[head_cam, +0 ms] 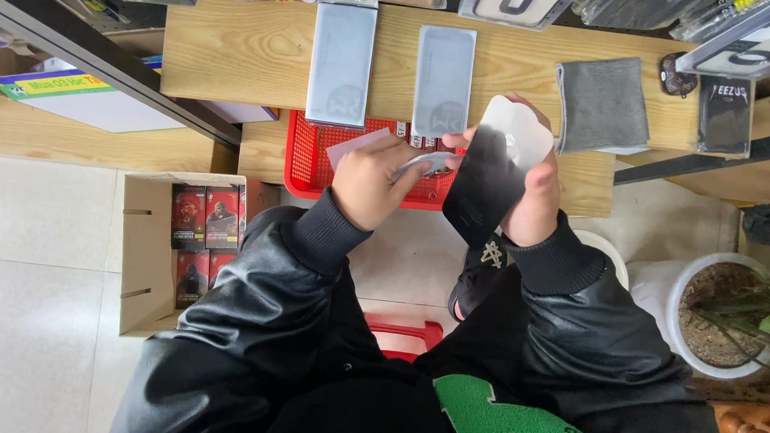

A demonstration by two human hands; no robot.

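Pinched between the right hand (535, 192) fingers at frame centre, a dark flat sheet (486, 184) with a pale rounded top is held upright. Closed too, the left hand (371, 180) grips a thin grey strip (428, 162), probably a peeled film (blurred), touching the sheet. Judging by this, peeling is underway; it calls for a steady pull above the red basket (306, 167).

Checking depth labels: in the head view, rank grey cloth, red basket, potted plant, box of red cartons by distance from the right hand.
From the right hand:
1. Grey cloth, just above-right on the bench.
2. Red basket, to the left.
3. Potted plant, lower right.
4. Box of red cartons, far left on the floor.
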